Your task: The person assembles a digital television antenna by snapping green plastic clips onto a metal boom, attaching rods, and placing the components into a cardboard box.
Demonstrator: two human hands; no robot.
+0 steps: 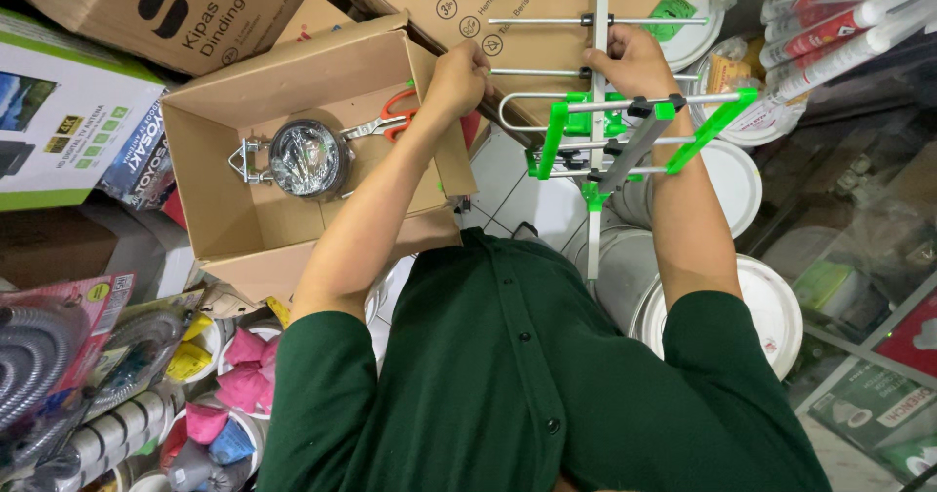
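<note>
I see both hands raised on a silver metal rod antenna with bright green plastic brackets (600, 136), which stands upright in front of the green-shirted torso, above white lidded plastic buckets (771, 307).

1. Left hand (459, 77): the fingers are curled into a closed grip at the left end of one thin horizontal rod, about where the rod meets the edge of the open brown cardboard box (293, 150). I judge that this grip steadies the cross element against twisting.
2. Right hand (634, 62): the fingers are wrapped tight around the central vertical boom, just above the green brackets. This hold appears to carry the weight of the antenna and to keep the boom vertical.
3. The folded grey arm and the green struts hang below the right hand, free of both hands.

Inside the box lie a round chrome lamp reflector with a metal bracket (305, 157) and a pair of red-handled scissors (390, 119); the scissors sit just beside the left wrist, within easy reach.

No bare work surface shows. The space is a crowded stockroom: larger printed cartons (195, 9) stand behind the box, a green-and-white retail carton (59, 121) sits at the left, rolled tubes with red bands (839, 23) lean at the upper right, and coiled grey hose (39, 355) and pink packets (244, 375) fill the lower left. Pale floor tile (508, 180) shows between box and buckets.
</note>
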